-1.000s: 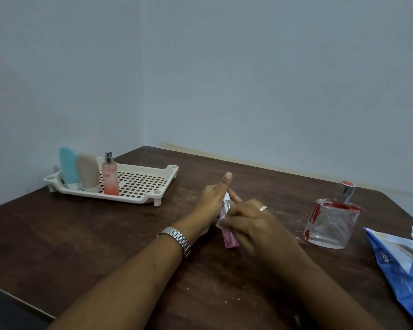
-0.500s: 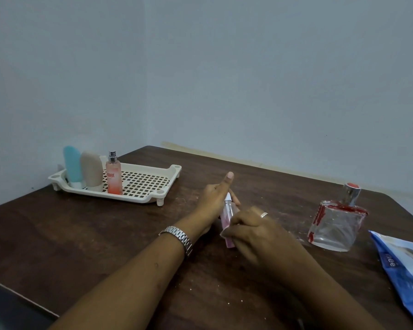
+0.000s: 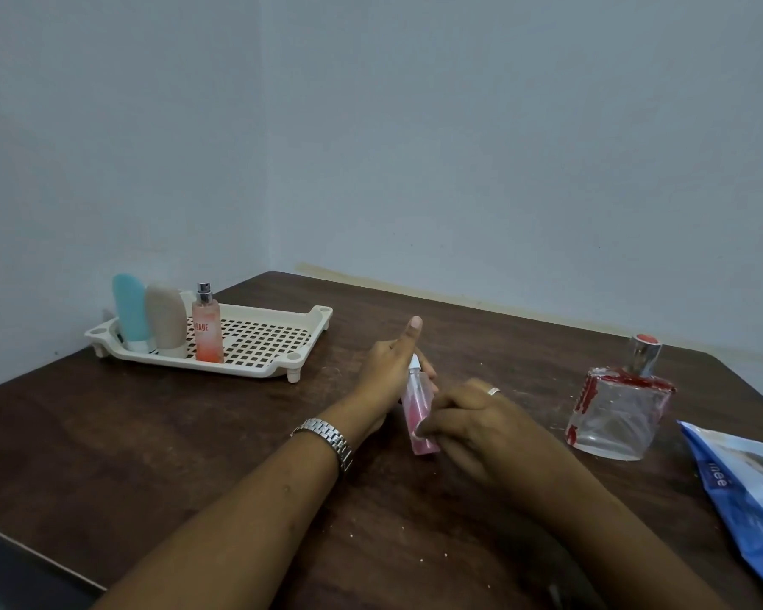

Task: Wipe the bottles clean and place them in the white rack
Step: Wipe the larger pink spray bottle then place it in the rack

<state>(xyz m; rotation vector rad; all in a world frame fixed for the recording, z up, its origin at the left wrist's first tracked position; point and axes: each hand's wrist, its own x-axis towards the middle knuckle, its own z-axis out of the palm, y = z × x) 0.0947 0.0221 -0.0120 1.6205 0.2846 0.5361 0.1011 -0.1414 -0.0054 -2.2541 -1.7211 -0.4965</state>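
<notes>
A small pink spray bottle (image 3: 416, 400) with a white top stands tilted at the middle of the brown table (image 3: 150, 433). My left hand (image 3: 384, 380) holds its upper part from the left, with the thumb pointing up. My right hand (image 3: 476, 424) wraps its curled fingers round the lower part; whether a wipe lies under them I cannot tell. The white rack (image 3: 283, 367) sits at the far left with a blue bottle (image 3: 129, 310), a beige bottle (image 3: 166, 317) and an orange spray bottle (image 3: 207, 332) standing in its left end.
A square glass perfume bottle (image 3: 617, 416) with red smears and a silver cap stands to the right of my hands. A blue pack of wipes (image 3: 745, 486) lies at the right edge. Walls close the table's far and left sides.
My right hand has slid a little down the pink bottle toward its base. My left hand keeps its hold with the thumb still raised.
</notes>
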